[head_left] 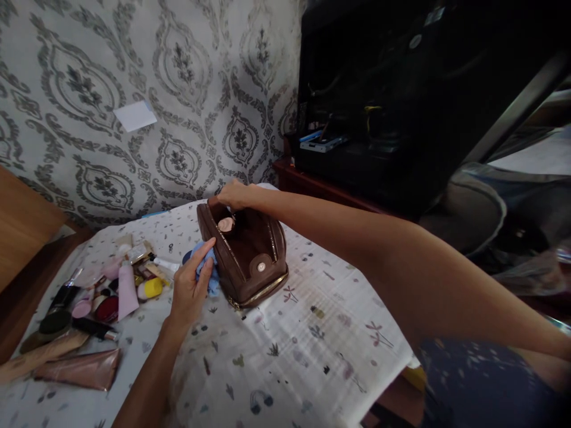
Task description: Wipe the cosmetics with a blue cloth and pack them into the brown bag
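Note:
A brown cosmetic bag (254, 288) lies unzipped on the cloth-covered table, its dark inside facing me. A pale pinkish item (226, 224) shows inside near the far left. My right hand (234, 196) is closed at the bag's far end, over its rim, with the fingertips partly hidden. Beside the bag's left side, my left hand (190, 288) has a crumpled blue cloth (212, 276) between thumb and fingers. Its index fingertip touches the bag's left edge. To the left lies a pile of cosmetics, with a pink tube (127, 292) and a yellow-capped item (150, 288).
A rose-coloured tube (82, 368) and a black compact (54, 323) lie at the pile's near side. Patterned wallpaper (187, 89) rises behind the printed tablecloth (267, 368). A large black screen (379, 77) stands at the right on a reddish wooden stand (321, 187).

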The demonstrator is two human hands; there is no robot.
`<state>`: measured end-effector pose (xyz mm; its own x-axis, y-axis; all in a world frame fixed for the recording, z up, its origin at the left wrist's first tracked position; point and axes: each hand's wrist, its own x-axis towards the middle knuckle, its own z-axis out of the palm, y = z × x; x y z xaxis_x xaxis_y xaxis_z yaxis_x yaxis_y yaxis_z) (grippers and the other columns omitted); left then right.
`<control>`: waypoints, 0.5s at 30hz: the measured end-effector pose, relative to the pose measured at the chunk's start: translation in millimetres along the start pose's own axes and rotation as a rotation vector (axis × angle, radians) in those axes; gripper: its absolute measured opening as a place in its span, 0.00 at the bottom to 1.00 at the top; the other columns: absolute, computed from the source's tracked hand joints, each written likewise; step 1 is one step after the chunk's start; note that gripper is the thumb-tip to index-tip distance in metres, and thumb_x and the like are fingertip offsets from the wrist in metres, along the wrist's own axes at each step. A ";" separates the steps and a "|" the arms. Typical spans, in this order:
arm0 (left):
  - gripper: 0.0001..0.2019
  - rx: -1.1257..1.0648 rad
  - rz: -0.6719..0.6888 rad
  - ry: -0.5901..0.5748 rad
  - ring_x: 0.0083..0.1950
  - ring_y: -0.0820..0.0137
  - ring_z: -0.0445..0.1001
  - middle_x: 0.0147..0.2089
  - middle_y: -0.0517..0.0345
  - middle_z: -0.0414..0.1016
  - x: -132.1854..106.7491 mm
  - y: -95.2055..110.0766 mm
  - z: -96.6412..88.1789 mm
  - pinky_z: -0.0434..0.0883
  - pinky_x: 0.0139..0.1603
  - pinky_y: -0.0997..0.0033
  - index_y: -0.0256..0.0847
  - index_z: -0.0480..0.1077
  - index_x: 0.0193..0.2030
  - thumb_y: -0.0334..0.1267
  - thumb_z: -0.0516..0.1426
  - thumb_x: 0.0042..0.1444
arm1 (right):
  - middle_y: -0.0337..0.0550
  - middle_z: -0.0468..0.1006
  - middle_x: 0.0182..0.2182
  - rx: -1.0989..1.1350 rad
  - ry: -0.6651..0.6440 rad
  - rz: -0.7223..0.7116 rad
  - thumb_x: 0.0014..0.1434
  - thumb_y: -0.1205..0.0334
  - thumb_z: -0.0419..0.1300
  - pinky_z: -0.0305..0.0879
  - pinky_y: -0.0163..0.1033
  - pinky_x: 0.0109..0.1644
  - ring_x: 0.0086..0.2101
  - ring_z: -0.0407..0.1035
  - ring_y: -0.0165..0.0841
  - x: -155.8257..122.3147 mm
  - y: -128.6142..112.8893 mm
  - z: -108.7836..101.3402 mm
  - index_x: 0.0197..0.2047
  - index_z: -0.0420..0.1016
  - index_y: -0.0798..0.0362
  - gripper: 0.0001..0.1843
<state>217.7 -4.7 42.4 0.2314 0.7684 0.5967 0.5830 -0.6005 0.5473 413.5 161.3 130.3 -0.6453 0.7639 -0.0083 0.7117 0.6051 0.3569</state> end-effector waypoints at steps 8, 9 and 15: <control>0.22 -0.007 0.009 -0.008 0.65 0.62 0.72 0.63 0.51 0.75 0.6 1.0 0.1 0.71 0.64 0.62 0.42 0.72 0.61 0.51 0.49 0.70 | 0.50 0.81 0.48 -0.064 0.050 -0.028 0.61 0.68 0.60 0.63 0.45 0.54 0.55 0.68 0.43 -18.6 -3.6 0.4 0.48 0.79 0.54 0.12; 0.22 -0.009 0.010 -0.009 0.65 0.62 0.72 0.63 0.51 0.75 0.7 1.0 0.0 0.71 0.64 0.62 0.42 0.72 0.61 0.51 0.49 0.70 | 0.49 0.80 0.49 -0.069 0.054 -0.035 0.60 0.67 0.60 0.63 0.45 0.54 0.55 0.67 0.43 -19.5 -3.5 0.2 0.47 0.79 0.54 0.12; 0.23 -0.011 0.006 -0.018 0.66 0.62 0.72 0.64 0.51 0.75 0.8 -0.8 -0.1 0.71 0.65 0.62 0.42 0.72 0.62 0.51 0.49 0.70 | 0.51 0.76 0.55 -0.083 0.082 -0.024 0.60 0.66 0.60 0.62 0.47 0.54 0.56 0.64 0.45 -19.0 -2.2 -0.3 0.49 0.78 0.56 0.15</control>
<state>217.4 -3.6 42.4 0.2493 0.7686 0.5891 0.5729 -0.6075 0.5502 424.2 145.4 129.9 -0.6845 0.7267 0.0575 0.6726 0.5993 0.4341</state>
